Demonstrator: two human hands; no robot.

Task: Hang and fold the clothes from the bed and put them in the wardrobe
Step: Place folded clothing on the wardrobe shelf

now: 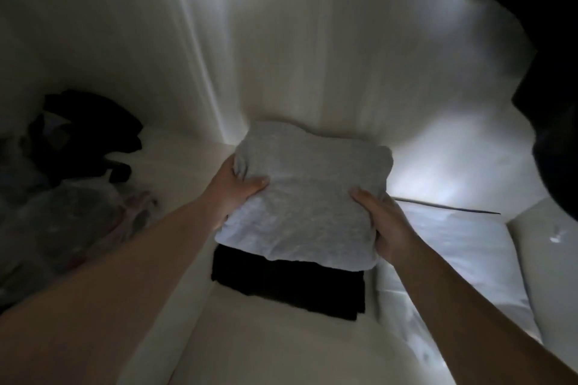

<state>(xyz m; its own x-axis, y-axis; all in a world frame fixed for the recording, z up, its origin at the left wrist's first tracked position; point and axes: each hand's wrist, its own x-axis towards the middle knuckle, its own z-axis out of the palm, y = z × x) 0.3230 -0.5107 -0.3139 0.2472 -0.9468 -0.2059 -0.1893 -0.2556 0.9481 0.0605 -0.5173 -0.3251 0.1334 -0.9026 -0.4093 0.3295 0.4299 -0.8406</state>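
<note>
Both hands grip a folded grey top (305,197) by its sides, left hand (239,189) and right hand (386,222) with thumbs on top, above a black stack (291,287) on the wardrobe shelf (266,337). Released unevenly, the fold may slump or overhang. Farther back at the shelf's left edge, loose dark clothes (90,131) crowd in.

You were reaching into a home wardrobe: white panel walls (281,40) closed in beyond your fingers, a folded black garment (291,284) lay on the pale shelf (250,337) beneath them, and dark clothes (90,122) sat heaped off to their left.
</note>
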